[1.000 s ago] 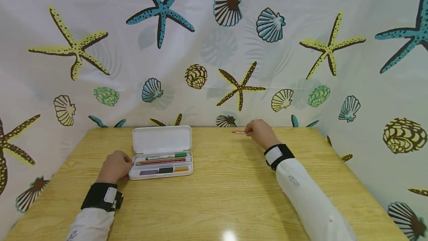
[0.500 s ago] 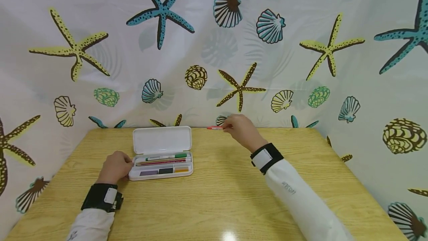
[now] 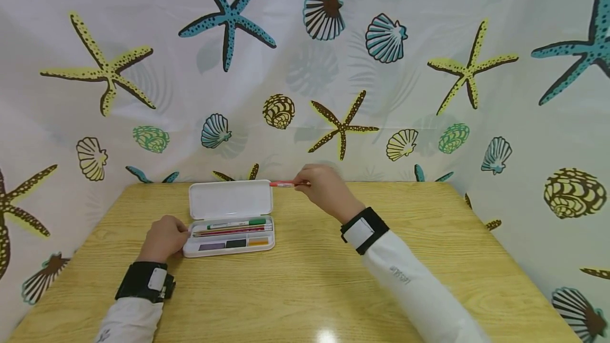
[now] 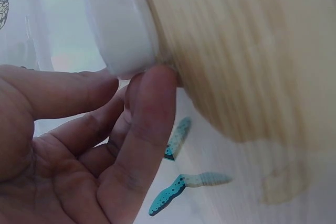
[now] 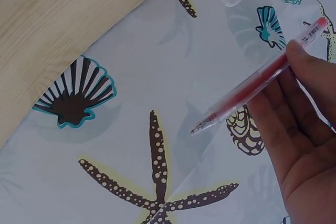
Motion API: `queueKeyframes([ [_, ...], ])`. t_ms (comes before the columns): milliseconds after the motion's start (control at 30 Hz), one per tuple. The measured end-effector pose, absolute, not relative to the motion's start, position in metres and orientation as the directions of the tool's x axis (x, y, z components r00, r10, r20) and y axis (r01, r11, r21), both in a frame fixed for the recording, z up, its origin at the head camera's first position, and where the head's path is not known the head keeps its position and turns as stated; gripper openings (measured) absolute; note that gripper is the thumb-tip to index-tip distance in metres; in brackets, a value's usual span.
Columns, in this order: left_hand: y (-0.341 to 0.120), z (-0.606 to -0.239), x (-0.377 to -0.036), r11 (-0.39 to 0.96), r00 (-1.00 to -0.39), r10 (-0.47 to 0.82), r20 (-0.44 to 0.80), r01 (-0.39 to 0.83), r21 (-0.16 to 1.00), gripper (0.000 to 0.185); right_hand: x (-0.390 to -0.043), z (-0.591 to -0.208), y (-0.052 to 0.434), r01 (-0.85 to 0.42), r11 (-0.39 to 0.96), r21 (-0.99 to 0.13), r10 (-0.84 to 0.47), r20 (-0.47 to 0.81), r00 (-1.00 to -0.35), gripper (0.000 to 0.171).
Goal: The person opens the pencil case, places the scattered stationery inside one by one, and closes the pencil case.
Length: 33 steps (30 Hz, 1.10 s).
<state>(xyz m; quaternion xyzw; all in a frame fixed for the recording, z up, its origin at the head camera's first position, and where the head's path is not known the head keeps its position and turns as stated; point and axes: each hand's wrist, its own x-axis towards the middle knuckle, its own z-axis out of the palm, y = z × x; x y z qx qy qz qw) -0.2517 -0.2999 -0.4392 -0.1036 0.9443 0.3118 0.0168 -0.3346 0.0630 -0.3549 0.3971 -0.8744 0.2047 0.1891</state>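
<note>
A white pencil case [image 3: 195,253] lies on the table with its lid [image 3: 231,200] raised at the back. My left hand [image 3: 163,240] holds the case's left end, thumb and fingertips at its corner in the left wrist view. Inside the case are a green-capped marker [image 3: 243,223], several pencils [image 3: 231,231], and a row of purple [image 3: 212,246], black [image 3: 236,243] and orange [image 3: 258,241] blocks. My right hand [image 3: 329,189] pinches a clear pen with a red core [image 5: 247,87] between thumb and fingers, raised near the lid's right edge, its tip overlapping that edge in the head view.
The wood-grain table [image 3: 295,290] runs back to a white cloth [image 3: 286,73] printed with starfish and shells, which also hangs along both sides. A black band [image 3: 364,230] circles the right wrist, another band [image 3: 143,281] the left.
My right hand has moved left with the pen, from right of the table's middle to beside the raised lid. The left hand and the case have stayed in place.
</note>
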Motion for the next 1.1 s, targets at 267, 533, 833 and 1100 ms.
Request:
queueKeyframes([
  [267,-0.3,-0.437,-0.249,0.784,-0.978,-0.181,-0.107,-0.209,0.584,0.026,-0.316,-0.356,0.041,-0.779,0.579,-0.241,-0.627,0.48,-0.614,0.012],
  [533,-0.304,-0.437,-0.247,0.793,-0.981,-0.174,-0.084,-0.19,0.578,0.024,-0.305,-0.357,0.017,-0.812,0.547,-0.202,-0.664,0.486,-0.568,0.013],
  [833,-0.304,-0.435,-0.245,0.788,-0.979,-0.172,-0.107,-0.202,0.582,0.025,-0.293,-0.36,-0.007,-0.837,0.515,-0.184,-0.686,0.496,-0.531,0.014],
  [1100,-0.305,-0.435,-0.244,0.792,-0.98,-0.169,-0.105,-0.198,0.578,0.026,-0.282,-0.362,-0.028,-0.848,0.478,-0.23,-0.684,0.508,-0.524,0.014],
])
